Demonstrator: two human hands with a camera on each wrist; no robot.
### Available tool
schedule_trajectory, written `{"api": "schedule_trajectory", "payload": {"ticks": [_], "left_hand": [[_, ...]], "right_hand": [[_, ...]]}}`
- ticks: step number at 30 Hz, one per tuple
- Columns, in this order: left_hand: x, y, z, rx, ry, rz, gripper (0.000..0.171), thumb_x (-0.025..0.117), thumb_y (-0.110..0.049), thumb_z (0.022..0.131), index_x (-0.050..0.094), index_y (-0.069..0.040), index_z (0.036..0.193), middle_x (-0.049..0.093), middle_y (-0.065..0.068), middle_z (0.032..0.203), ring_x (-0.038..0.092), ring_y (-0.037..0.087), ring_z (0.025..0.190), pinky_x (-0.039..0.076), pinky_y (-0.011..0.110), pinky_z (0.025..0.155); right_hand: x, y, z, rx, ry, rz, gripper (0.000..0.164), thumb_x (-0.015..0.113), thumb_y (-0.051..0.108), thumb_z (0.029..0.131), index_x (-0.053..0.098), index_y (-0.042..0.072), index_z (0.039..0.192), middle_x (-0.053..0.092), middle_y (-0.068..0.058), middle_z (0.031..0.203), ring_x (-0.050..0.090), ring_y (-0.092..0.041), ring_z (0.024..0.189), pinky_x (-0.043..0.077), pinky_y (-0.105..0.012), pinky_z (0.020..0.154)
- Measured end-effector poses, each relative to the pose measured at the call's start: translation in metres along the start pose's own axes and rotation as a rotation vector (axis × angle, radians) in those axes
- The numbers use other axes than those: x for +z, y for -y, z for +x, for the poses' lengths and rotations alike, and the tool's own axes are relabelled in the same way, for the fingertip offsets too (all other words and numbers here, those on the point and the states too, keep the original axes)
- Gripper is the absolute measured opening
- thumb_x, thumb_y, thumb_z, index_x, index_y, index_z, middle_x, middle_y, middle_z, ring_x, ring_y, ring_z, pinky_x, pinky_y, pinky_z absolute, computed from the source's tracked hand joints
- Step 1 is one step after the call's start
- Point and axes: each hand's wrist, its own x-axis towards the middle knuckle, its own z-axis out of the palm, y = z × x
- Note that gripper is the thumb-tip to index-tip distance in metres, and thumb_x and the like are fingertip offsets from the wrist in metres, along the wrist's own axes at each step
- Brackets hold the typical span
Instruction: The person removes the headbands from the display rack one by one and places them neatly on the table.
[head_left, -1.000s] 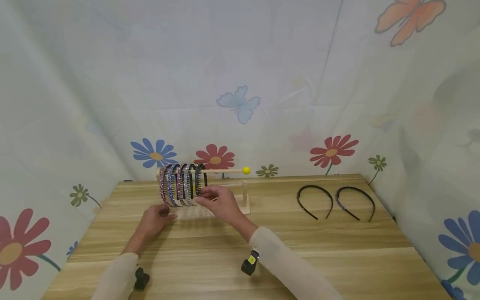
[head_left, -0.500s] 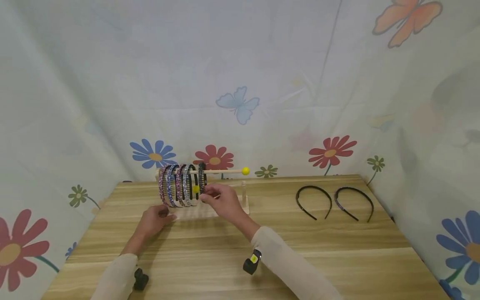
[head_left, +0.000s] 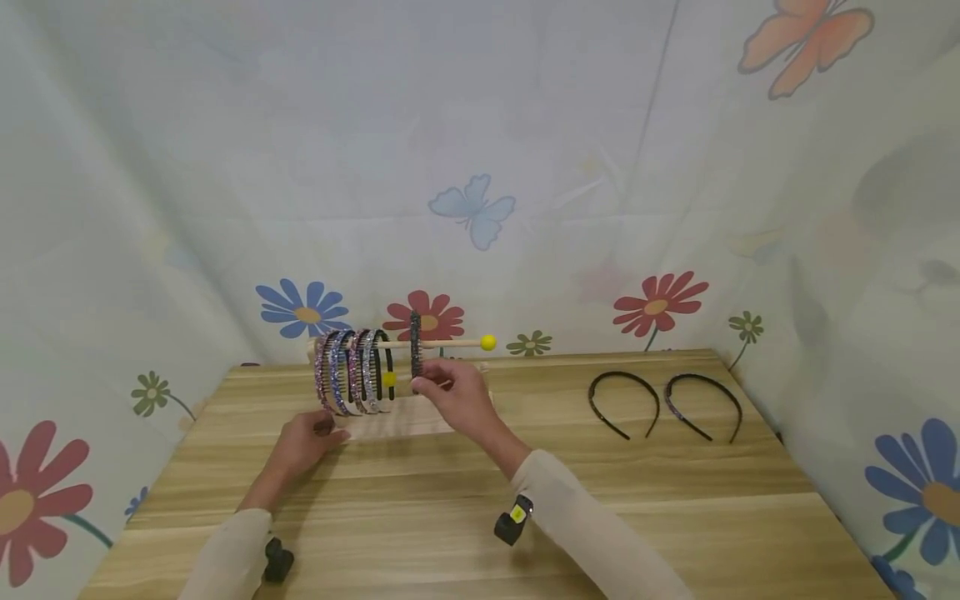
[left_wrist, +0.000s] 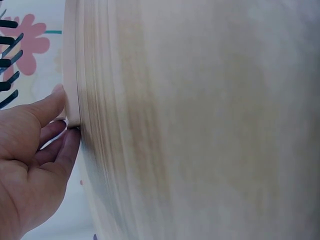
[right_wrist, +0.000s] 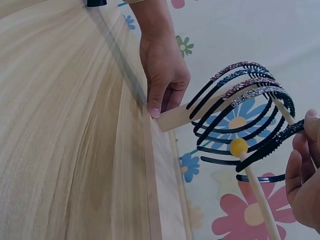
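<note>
My left hand (head_left: 300, 443) pinches the left front corner of a wooden stand's base (left_wrist: 71, 70), thumb on top and fingers beneath in the left wrist view. My right hand (head_left: 463, 402) grips a black glittery headband (head_left: 416, 340) between thumb and fingers. That headband stands edge-on around the stand's upper rod (head_left: 453, 343), apart from the others. Several sparkly headbands (right_wrist: 250, 92), in pink, blue and silver, hang side by side at the rod's left part. A yellow ball (right_wrist: 239, 147) caps the rod's right end. My right fingers hide part of the black headband.
Two more black headbands (head_left: 624, 375) (head_left: 701, 377) lie on the wooden table (head_left: 600, 500) to the right, one with purple-blue glitter. Behind the table hangs a flowered cloth (head_left: 375, 125) with butterflies.
My right hand has moved right and drawn the black headband along the rod, away from the others; it has risen slightly and turned edge-on. My left hand stays at the base.
</note>
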Motion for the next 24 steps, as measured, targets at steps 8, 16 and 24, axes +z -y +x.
{"api": "schedule_trajectory", "payload": {"ticks": [8,16,24], "left_hand": [[0.0,0.001,0.001,-0.02,0.001,-0.01,0.025,0.077,-0.026,0.093,0.071,-0.003,0.1,0.068,0.006,0.09,0.053,0.018,0.079,0.047,0.032,0.071],[0.001,0.002,0.0,-0.017,0.003,-0.015,0.029,0.077,-0.026,0.093,0.072,-0.001,0.106,0.071,0.01,0.096,0.055,0.018,0.081,0.053,0.036,0.075],[0.0,0.0,0.0,-0.009,0.006,-0.013,0.022,0.076,-0.024,0.094,0.066,-0.005,0.093,0.058,0.002,0.08,0.048,0.018,0.074,0.039,0.031,0.064]], "right_hand": [[-0.009,0.004,0.001,-0.015,-0.019,0.02,0.015,0.073,0.022,0.096,0.075,0.01,0.106,0.075,-0.001,0.094,0.069,-0.009,0.084,0.059,-0.026,0.076],[-0.023,0.009,0.002,-0.061,-0.043,0.019,0.015,0.073,0.02,0.097,0.075,0.008,0.106,0.075,-0.003,0.095,0.069,-0.011,0.084,0.059,-0.025,0.075],[-0.039,0.015,0.004,-0.086,-0.067,0.01,0.015,0.074,0.017,0.096,0.075,0.006,0.106,0.076,-0.007,0.094,0.071,-0.018,0.086,0.06,-0.026,0.076]]}}
